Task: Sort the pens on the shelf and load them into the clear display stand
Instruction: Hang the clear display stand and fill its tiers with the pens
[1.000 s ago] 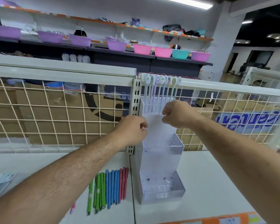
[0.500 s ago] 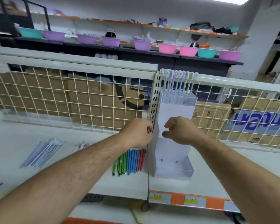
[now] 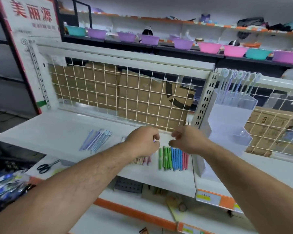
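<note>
Left hand (image 3: 142, 143), curled, grip unclear, and right hand (image 3: 189, 141), loose, empty, shifted left off display stand (image 3: 227, 119); pens (image 3: 173, 157) lay front-to-back, tips toward shelf (image 3: 57, 132) edge.

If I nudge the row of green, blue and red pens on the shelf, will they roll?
Probably: the green, blue and red pens look like slim round barrels lying loose on the smooth shelf. Packed side by side, pushing one would likely shift its neighbours. Thin and straight, they seem light and stiff.
</note>
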`<action>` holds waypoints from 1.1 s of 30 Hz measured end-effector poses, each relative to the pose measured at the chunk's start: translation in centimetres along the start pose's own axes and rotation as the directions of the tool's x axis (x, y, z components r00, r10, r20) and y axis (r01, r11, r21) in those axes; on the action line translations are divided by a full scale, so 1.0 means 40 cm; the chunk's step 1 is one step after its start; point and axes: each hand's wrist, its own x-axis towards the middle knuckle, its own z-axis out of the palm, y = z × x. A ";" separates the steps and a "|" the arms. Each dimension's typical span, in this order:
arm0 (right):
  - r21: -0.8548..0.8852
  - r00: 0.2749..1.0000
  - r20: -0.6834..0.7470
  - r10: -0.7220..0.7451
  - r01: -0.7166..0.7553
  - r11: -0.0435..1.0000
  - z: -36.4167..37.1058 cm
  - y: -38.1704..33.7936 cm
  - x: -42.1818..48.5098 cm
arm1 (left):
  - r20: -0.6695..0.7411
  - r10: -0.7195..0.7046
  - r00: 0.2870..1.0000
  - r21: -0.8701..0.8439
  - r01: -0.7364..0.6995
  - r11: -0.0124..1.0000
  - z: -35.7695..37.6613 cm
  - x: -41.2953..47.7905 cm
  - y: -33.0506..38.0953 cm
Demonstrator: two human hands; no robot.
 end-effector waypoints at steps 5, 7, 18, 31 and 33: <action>-0.001 1.000 -0.006 0.007 -0.007 1.000 0.112 -0.190 0.082 | 0.001 -0.021 1.000 0.002 0.021 1.000 -0.074 -0.023 -0.198; 0.005 1.000 0.001 0.016 -0.016 1.000 0.166 -0.271 0.118 | 0.018 -0.009 1.000 0.010 0.009 1.000 -0.105 -0.031 -0.287; -0.003 0.995 0.087 0.045 -0.044 0.999 0.404 -0.533 0.267 | 0.106 -0.111 0.988 0.114 0.098 0.989 -0.214 -0.022 -0.667; 0.037 0.987 0.140 0.079 -0.085 0.996 0.478 -0.544 0.395 | 0.165 -0.259 0.952 0.138 0.238 0.961 -0.116 0.054 -0.836; 0.042 0.987 0.142 0.074 -0.081 0.996 0.480 -0.541 0.409 | 0.158 -0.280 0.947 0.161 0.255 0.953 -0.100 0.066 -0.840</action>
